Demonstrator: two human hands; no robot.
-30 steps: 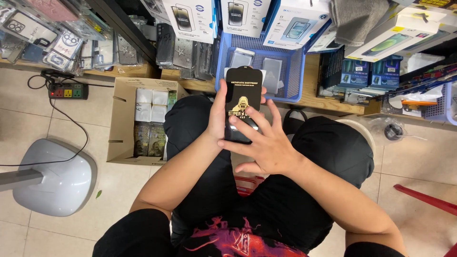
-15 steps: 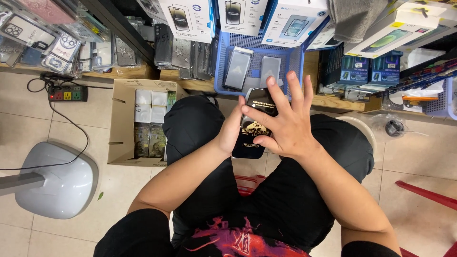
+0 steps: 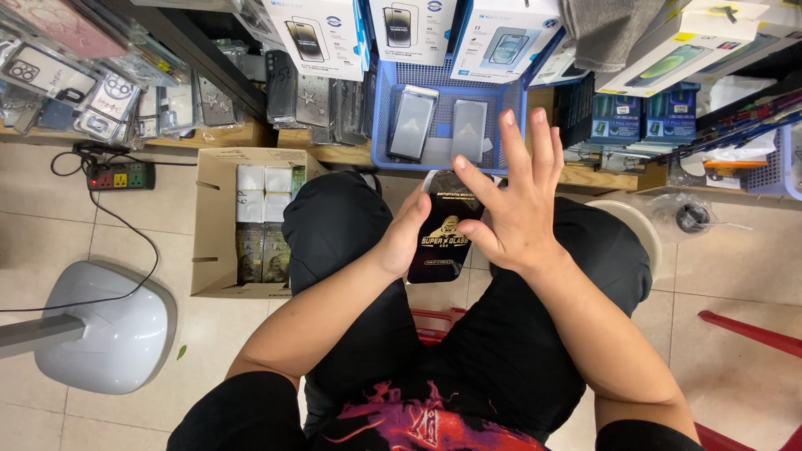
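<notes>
Left hand (image 3: 411, 238) grips the black flat package (image 3: 444, 234) along its 9 o'clock edge, thumb on the front face, remaining digits hidden behind. Right hand (image 3: 516, 209) lies flat across the 3 o'clock side of the package, fingers (image 3: 539, 138) spread and pointing to 12; palm touches the face, no closed grasp visible. Package is upright over the gap between the knees, its top edge just short of the blue basket (image 3: 380, 125) at 12 o'clock.

Room: bare floor tile shows below the package at 6 o'clock between the thighs, and more tile at 3 o'clock. At 12 the low wooden shelf edge (image 3: 334, 153) sits close to the knees.

Containers: blue basket holds two flat clear-wrapped packs standing side by side. Open cardboard box (image 3: 209, 217) at 9 o'clock, on the floor touching the left knee, holds white and dark small boxes in rows. White product boxes (image 3: 322, 33) stacked above the basket. Grey fan base (image 3: 109, 330) at 8 o'clock, power strip (image 3: 121, 176) at 10.

Both forearms angle in from 6 o'clock, elbows out, wrists meeting at the package.
</notes>
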